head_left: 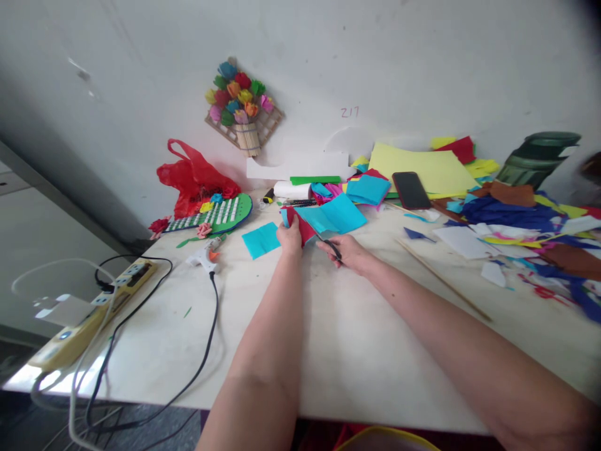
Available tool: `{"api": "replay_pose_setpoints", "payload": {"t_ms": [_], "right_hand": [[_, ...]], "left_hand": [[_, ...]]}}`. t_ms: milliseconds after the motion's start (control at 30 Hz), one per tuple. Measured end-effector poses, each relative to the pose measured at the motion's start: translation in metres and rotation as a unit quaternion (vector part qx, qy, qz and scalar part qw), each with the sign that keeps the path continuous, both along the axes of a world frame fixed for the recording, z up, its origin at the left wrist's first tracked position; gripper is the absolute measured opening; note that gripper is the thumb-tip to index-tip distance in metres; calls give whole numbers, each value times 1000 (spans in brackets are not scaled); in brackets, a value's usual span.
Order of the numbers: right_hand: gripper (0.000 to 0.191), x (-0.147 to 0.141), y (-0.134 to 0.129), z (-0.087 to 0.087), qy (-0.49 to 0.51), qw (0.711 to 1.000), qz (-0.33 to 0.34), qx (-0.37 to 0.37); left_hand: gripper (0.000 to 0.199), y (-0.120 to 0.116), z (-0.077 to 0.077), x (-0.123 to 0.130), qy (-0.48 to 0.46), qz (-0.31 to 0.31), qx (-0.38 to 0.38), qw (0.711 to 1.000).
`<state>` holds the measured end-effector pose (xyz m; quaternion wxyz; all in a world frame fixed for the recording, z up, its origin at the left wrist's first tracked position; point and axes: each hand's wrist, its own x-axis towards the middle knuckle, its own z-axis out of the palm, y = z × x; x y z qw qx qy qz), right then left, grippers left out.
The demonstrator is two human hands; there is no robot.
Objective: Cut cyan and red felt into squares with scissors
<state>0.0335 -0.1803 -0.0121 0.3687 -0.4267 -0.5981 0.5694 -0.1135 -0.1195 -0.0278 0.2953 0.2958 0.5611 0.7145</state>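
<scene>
My left hand is closed on a red paper piece, with blue paper lying against it. In my right hand is a pair of scissors, its blades at the edge of the papers. A larger sheet of blue paper spreads out behind and right of the blades. Just left of my left hand lies a separate blue paper square. Fingers hide part of the red piece and of the scissors' handles.
A glue gun with a trailing cord and a power strip lie left. Behind are a red plastic bag and a phone. Paper scraps pile up right, near a thin wooden stick and a green bottle.
</scene>
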Motion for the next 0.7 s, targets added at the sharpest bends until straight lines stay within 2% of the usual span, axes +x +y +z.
{"api": "replay_pose_setpoints", "payload": {"t_ms": [267,433,700], "right_hand": [[38,2,-6,11,23,998,23,-55],[40,0,-10,20,35,997,14,-63],[43,-1,-11,22,33,997,5,-66]], "left_hand": [[25,-3,3,2,-7,-10,3,1000],[23,-7,6,5,-19,-25,13,999],[25,-7,6,6,-12,-26,9,1000]]}}
